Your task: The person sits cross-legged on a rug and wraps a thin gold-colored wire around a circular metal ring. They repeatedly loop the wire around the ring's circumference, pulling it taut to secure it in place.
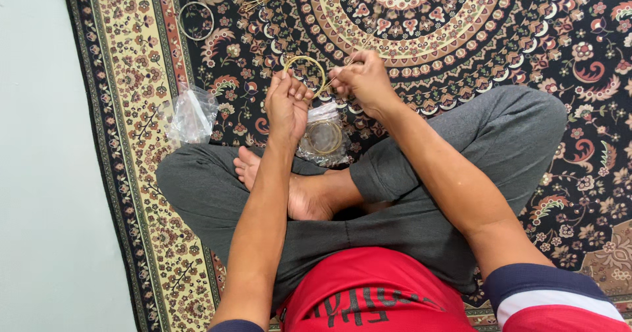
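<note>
1. Above the crossed legs, the left hand point(288, 101) pinches a gold ring point(305, 72) at its left edge; the ring stands between both hands.
2. The right hand point(364, 78) is clenched on a thin strand point(361, 47), touching the ring's right edge. The strand's long axis runs far-right from the fingers.
3. Both hands are equally near the ring.
4. A clear bag point(322, 136) holding rings lies just near of the hands; an empty-looking clear bag point(191, 113) lies left on the rug point(461, 35).
</note>
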